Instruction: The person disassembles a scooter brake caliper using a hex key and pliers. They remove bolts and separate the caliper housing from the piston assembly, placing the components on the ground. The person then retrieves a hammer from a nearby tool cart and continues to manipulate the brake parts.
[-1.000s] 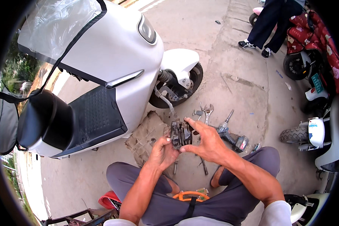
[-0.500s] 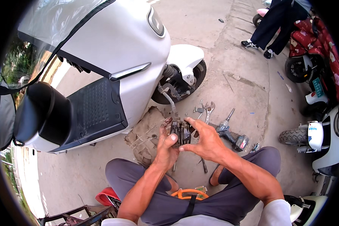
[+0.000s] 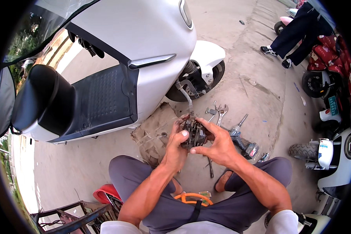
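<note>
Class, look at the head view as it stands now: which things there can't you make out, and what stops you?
Head view:
- Underside of the dark part: hidden by its own top and by the left hand and right hand.
- Top of the white scooter: cut off by the upper edge.
- Standing person's head: cut off at upper right.
- Small pieces beside the wrench: too small to identify.

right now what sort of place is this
Probably an outdoor roadside or parking area: a white scooter stands on bare pavement, more two-wheelers are parked at the right, and greenery shows at the far left.
</note>
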Demonstrator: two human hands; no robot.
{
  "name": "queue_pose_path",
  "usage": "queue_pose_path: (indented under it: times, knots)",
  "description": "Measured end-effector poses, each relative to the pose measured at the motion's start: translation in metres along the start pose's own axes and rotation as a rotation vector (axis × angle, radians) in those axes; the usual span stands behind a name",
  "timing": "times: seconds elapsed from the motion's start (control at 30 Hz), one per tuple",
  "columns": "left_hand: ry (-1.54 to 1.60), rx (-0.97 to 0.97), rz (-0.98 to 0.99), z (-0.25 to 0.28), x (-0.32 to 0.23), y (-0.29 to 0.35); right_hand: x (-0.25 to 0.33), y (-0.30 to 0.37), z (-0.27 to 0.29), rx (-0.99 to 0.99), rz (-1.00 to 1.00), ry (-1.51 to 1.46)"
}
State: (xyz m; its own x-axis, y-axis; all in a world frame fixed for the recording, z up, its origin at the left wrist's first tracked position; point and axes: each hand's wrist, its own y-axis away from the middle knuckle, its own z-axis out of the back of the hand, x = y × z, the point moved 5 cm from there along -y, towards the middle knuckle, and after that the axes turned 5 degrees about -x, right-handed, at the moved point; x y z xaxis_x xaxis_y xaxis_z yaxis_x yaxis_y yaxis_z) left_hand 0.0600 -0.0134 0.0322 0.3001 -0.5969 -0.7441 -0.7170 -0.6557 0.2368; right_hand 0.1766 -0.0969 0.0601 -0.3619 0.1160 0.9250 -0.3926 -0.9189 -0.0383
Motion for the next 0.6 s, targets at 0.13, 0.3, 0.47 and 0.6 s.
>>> queue_pose_path:
  times: [0.13, 0.3, 0.47, 0.6]
  knots:
    - [-0.030, 0.026, -0.021, -0.003, -0.003, 0.002, -0.003, 0.000, 0.000, -0.048, 0.044, -0.125]
    - [-0.123, 0.012, -0.041, 0.000, -0.006, 0.003, 0.002, -0.002, -0.002, 0.024, -0.044, -0.141]
    - [-0.066, 0.004, -0.005, 0.001, -0.008, 0.001, 0.004, -0.002, -0.004, 0.020, -0.127, -0.281]
    - [-0.101, -0.023, 0.004, -0.003, -0.011, 0.003, 0.009, 0.000, 0.000, 0.013, -0.147, -0.215]
